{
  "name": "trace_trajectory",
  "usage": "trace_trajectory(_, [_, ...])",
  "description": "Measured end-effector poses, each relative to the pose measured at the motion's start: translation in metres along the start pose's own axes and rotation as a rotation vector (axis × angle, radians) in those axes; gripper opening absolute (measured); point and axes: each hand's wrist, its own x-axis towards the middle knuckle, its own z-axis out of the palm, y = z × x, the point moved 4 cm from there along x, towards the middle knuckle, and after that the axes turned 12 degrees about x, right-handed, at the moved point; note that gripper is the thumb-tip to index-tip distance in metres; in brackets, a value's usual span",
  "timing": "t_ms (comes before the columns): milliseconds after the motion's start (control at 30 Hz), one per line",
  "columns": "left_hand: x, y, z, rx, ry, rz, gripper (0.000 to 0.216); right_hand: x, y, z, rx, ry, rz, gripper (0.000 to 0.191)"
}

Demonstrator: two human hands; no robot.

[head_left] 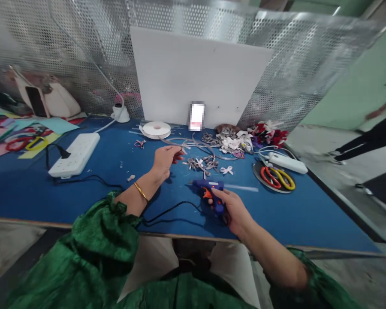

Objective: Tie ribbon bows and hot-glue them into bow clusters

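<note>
My right hand (230, 206) is wrapped round the handle of a blue glue gun (209, 185) with an orange trigger. The gun's nozzle points left, and a clear glue stick (241, 188) sticks out of its back. Up and to the left, my left hand (165, 161) pinches a small pale ribbon bow (185, 147) between thumb and finger. Several grey and white bows (201, 164) lie just right of that hand. A single white bow (226, 170) rests beside them. Behind, a ribbon spool (156, 129) lies flat, with loose grey ribbon (206, 146) curling to the right.
A white power strip (75, 154) lies at left, and the black cord (170, 209) crosses in front of me. Red and yellow scissors (276, 178) rest on a dark round plate at right. Heaped bows (234, 141) and a lit phone (197, 116) stand at the back. Another person (366, 133) is at far right.
</note>
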Motion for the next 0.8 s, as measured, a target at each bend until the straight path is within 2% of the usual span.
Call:
trace_trajectory(167, [-0.004, 0.001, 0.002, 0.027, -0.002, 0.051, 0.022, -0.016, -0.005, -0.004, -0.117, -0.103, -0.013, 0.027])
trace_trajectory(233, [-0.004, 0.002, 0.002, 0.034, -0.001, 0.056, 0.022, -0.02, -0.018, -0.014, -0.365, -0.182, -0.085, 0.029])
trace_trajectory(267, [-0.004, 0.002, 0.002, 0.036, -0.005, 0.055, 0.022, -0.021, -0.027, -0.022, -0.567, -0.213, -0.12, 0.028])
trace_trajectory(367, [-0.005, 0.002, 0.003, 0.042, -0.023, 0.049, 0.023, -0.012, -0.069, -0.048, -1.034, -0.239, -0.328, 0.021])
trace_trajectory(433, [-0.006, 0.002, 0.004, 0.05, -0.037, 0.047, 0.023, 0.008, -0.106, -0.065, -1.214, -0.121, -0.474, 0.022])
trace_trajectory(500, [-0.006, 0.001, 0.005, 0.058, -0.044, 0.042, 0.024, 0.036, -0.141, -0.081, -1.383, 0.155, -0.606, 0.021])
trace_trajectory(533, [-0.007, 0.0, 0.005, 0.062, -0.044, 0.038, 0.024, 0.052, -0.154, -0.086, -1.481, 0.276, -0.64, 0.022])
trace_trajectory(600, [-0.006, -0.001, 0.006, 0.07, -0.043, 0.033, 0.023, 0.084, -0.169, -0.091, -1.651, 0.417, -0.613, 0.025])
trace_trajectory(700, [-0.006, -0.003, 0.005, 0.081, -0.041, 0.036, 0.023, 0.124, -0.173, -0.092, -1.687, 0.464, -0.56, 0.027])
trace_trajectory(800, [-0.006, -0.005, 0.005, 0.089, -0.044, 0.028, 0.023, 0.148, -0.168, -0.09, -1.703, 0.479, -0.542, 0.027])
